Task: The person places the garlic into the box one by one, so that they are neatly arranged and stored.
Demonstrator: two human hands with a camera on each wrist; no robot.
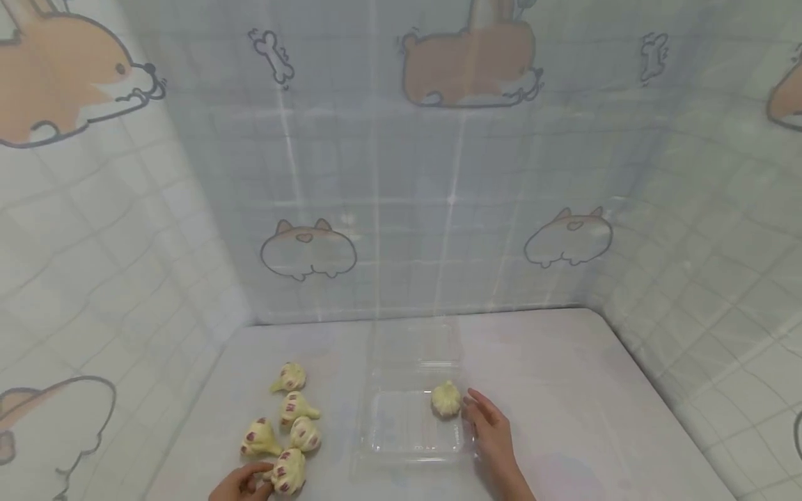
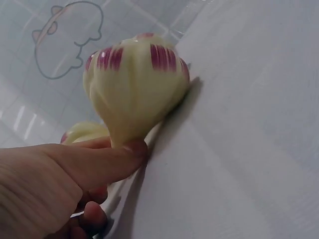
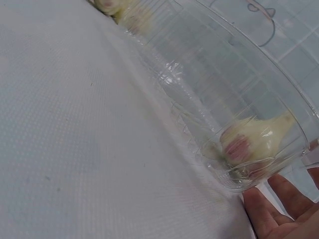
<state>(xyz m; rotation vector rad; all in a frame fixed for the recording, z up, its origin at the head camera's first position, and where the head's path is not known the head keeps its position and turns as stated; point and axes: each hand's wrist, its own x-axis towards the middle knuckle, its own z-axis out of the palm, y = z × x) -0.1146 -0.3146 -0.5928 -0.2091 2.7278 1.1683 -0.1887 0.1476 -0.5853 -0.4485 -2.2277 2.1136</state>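
Observation:
My left hand pinches a garlic bulb by its stem, thumb on top. In the left wrist view this bulb is pale yellow with purple streaks, low over the white tabletop. Other garlic bulbs lie close by on the left side. An open clear plastic box sits near the middle, with one garlic bulb in its right part. My right hand rests against the box's right side. In the right wrist view its fingers lie loosely along the outer wall, by the bulb inside.
The box's clear lid is folded back toward the rear wall. Behind and beside the white table hang translucent curtains printed with cartoon dogs and bones.

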